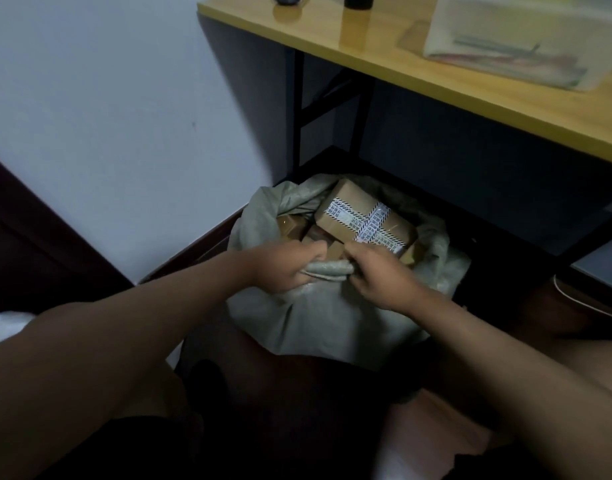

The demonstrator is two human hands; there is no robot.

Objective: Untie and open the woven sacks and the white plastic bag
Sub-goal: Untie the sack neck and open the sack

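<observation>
1. I see the table, a glossy yellow slab on thin black legs; its far side runs out of view at the top and right.
2. Below the table's near edge, the woven sack sits on the floor: grey-green, coarse-woven and crumpled, its mouth open.
3. On the table, a translucent storage box holds blurred contents I cannot identify.
4. Inside the sack, under the table edge, a brown cardboard parcel crossed with printed white tape lies tilted above smaller brown boxes, which are mostly hidden.
5. My left hand grips the sack's rolled near rim, fingers curled around the fabric.
6. My right hand, just beside the left, pinches the same rim; its fingertips are buried in the folds.
</observation>
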